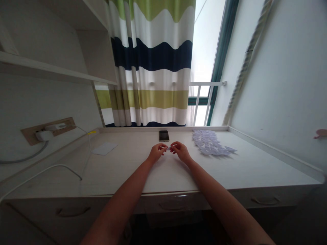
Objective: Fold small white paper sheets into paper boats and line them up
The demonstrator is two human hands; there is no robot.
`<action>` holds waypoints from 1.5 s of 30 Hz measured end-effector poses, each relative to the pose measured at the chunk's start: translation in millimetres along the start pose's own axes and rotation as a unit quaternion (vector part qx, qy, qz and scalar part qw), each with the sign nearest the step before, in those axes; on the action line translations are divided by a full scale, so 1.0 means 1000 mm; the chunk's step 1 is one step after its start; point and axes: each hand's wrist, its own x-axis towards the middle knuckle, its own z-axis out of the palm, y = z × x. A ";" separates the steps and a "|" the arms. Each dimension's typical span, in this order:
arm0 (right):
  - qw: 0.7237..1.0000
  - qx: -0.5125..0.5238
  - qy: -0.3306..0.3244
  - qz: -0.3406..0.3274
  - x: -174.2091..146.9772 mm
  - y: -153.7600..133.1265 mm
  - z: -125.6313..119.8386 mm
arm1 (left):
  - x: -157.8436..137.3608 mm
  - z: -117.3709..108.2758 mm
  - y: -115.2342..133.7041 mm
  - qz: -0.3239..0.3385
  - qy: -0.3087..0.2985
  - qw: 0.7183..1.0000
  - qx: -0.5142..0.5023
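from where i watch, with the hands as the clock's centre, some flat white paper [104,148] lies at nine o'clock on the pale desk [171,178]. i see the left hand [156,153] with fingers curled, pinching one side of a small white paper piece [168,148] at the centre. a dark phone [164,135] lies just beyond, near twelve. the right hand [181,152] pinches the piece's other side. at three, i have a spread pile of folded papers [207,143].
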 end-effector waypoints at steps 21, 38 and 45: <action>0.996 -0.069 -0.039 -0.047 -0.001 0.001 -0.001 | 0.000 0.004 -0.007 -0.048 -0.078 0.994 -0.062; 0.995 -0.067 -0.029 -0.067 0.002 0.011 -0.001 | 0.002 0.003 -0.009 -0.051 -0.064 0.992 -0.099; 0.991 -0.092 -0.033 -0.093 0.001 0.010 0.001 | 0.000 0.004 -0.005 -0.067 -0.035 0.992 -0.104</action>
